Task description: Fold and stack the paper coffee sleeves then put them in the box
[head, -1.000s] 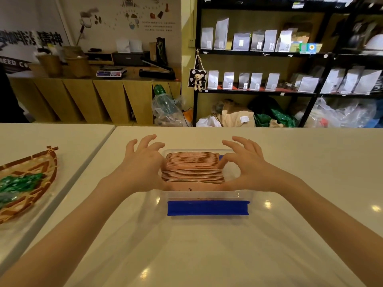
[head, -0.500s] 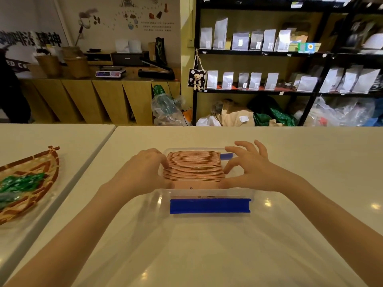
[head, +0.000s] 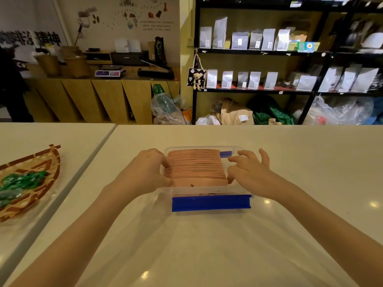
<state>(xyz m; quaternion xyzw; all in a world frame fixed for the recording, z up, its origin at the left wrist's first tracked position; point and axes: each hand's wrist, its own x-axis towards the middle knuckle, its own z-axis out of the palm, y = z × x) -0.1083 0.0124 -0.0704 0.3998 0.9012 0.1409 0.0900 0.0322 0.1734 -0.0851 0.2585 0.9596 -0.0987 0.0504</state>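
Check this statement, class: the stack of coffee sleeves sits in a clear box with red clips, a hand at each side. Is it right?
One slip: the clips are blue, not red. The head view shows the stack of coffee sleeves in the clear box with blue clips, the left hand and right hand at its sides.

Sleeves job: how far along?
Done: a folded stack stands on edge inside the box. In hand: the left hand curls round the stack's left end and the right hand touches its right end, apparently seating it. Left: let go. No loose sleeves are in view, so it is likely near the end.
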